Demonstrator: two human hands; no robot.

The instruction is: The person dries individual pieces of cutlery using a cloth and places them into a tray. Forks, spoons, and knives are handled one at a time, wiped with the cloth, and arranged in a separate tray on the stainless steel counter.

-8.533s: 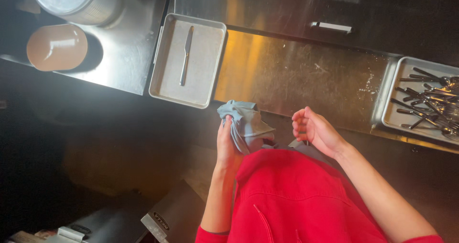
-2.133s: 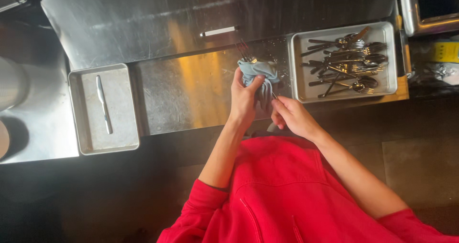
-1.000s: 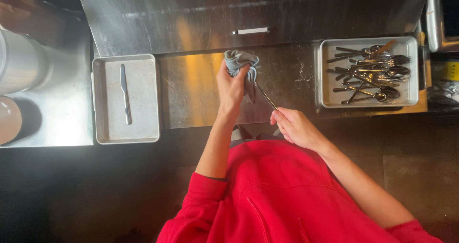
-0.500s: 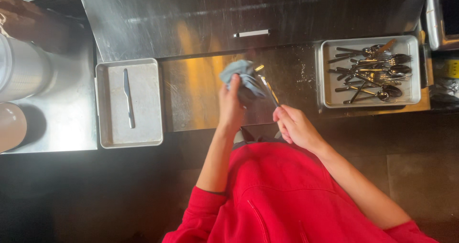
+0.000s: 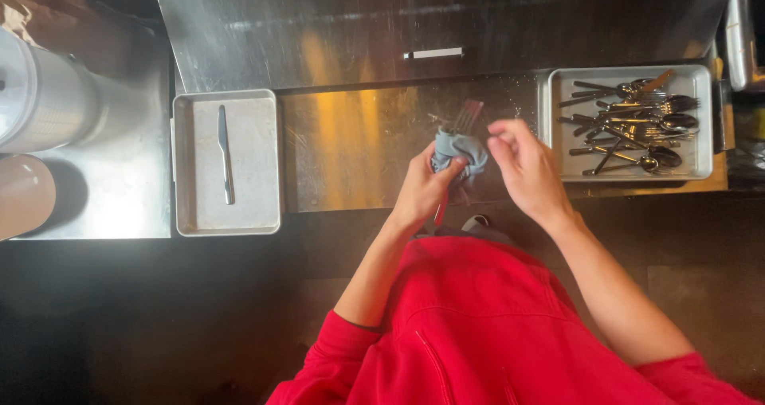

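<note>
L hand (image 5: 425, 188) squeezes a soft blue cloth (image 5: 457, 152) round a thin, hard, prob slippery fork (image 5: 466, 118) over the steel counter (image 5: 358, 146), R hand (image 5: 527, 166) fingers curled loose beside it, best gripped by handle.

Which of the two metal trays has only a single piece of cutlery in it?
The left tray, beside the person's left hand. It holds one knife lying alone, while the right tray holds a heap of forks and spoons.
</note>
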